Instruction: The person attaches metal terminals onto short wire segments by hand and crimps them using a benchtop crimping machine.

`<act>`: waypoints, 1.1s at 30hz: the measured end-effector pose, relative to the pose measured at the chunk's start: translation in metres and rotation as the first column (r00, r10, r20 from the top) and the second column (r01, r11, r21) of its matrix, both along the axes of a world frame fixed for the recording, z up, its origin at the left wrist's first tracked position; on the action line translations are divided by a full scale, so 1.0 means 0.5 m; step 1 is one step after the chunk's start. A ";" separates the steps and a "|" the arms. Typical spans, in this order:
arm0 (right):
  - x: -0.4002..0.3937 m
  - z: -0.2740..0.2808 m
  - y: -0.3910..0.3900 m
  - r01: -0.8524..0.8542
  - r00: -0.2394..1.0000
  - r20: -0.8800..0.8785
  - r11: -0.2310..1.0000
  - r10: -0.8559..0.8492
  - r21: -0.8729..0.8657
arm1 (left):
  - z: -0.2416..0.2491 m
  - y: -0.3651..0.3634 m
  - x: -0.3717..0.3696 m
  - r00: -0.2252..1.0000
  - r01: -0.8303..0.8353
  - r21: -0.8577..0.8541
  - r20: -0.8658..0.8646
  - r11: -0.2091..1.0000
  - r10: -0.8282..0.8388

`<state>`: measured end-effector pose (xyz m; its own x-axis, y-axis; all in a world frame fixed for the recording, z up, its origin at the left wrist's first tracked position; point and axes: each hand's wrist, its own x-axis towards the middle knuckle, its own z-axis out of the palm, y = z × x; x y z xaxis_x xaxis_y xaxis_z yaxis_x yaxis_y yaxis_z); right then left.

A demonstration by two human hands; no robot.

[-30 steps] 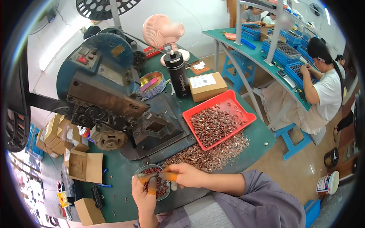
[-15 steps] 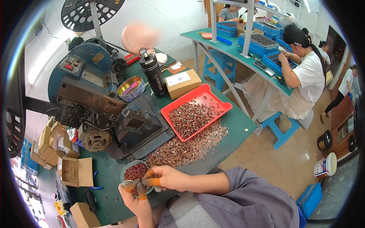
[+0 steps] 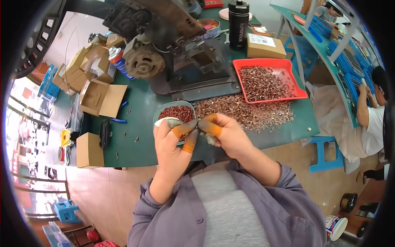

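My left hand (image 3: pixel 172 140) and my right hand (image 3: pixel 230 133) meet fingertip to fingertip over the front edge of the green table. Stained orange finger cots cover several fingers on both. Each hand is closed in a pinch; whatever sits between the tips is too small to make out. A whitish wad (image 3: pixel 210 140) shows under the right fingers, and something white (image 3: pixel 161 122) beside the left hand. Just behind the left hand stands a bowl (image 3: pixel 157 112) of small dark red pieces (image 3: pixel 177 112), partly hidden. A loose pile of small brownish-red pieces (image 3: pixel 247 113) spreads behind the right hand.
A red tray (image 3: pixel 302 94) holds more small pieces. Behind the bowl stands a dark machine (image 3: pixel 201 84) with a round wheel (image 3: pixel 144 64). A black bottle (image 3: pixel 238 26) and cardboard box (image 3: pixel 267 47) are at the back; an open box (image 3: pixel 113 101) lies left. A co-worker (image 3: pixel 372 115) sits right.
The view has swung, so the table and machine appear turned and the hands sit nearer the middle. Both hands stay pinched together in front of the bowl.
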<state>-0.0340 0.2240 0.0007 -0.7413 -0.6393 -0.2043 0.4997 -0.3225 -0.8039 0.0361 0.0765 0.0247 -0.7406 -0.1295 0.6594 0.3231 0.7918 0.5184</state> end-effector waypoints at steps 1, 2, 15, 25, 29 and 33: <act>-0.004 -0.002 -0.001 0.015 1.000 0.001 1.000 -0.015 0.010 | -0.005 -0.003 -0.004 1.000 0.025 0.023 -0.007 0.999 -0.025; -0.006 -0.005 -0.001 0.013 1.000 0.005 1.000 -0.013 0.021 | -0.008 -0.004 -0.006 1.000 0.023 0.033 -0.004 0.999 -0.023; -0.035 0.004 0.025 0.016 1.000 0.007 0.989 -0.017 0.147 | -0.031 -0.013 -0.047 0.986 0.125 0.182 0.083 0.975 -0.142; -0.052 -0.001 0.027 -0.064 0.987 0.148 0.998 0.068 -0.027 | -0.011 -0.019 -0.053 0.997 0.072 -0.082 -0.022 0.994 -0.074; -0.053 0.008 0.032 -0.057 0.977 0.206 0.998 0.060 -0.017 | -0.022 -0.022 -0.059 0.993 0.099 -0.151 -0.049 0.984 -0.107; -0.060 0.032 0.063 -0.114 0.991 -0.047 0.967 0.127 0.227 | -0.032 -0.024 -0.059 0.989 0.144 -0.075 -0.025 0.987 -0.146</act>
<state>-0.0638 0.2554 0.0165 -0.6769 -0.6678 -0.3096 0.4722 -0.0713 -0.8786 0.0064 0.0644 0.0087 -0.7279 0.0272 0.6852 0.4520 0.7705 0.4495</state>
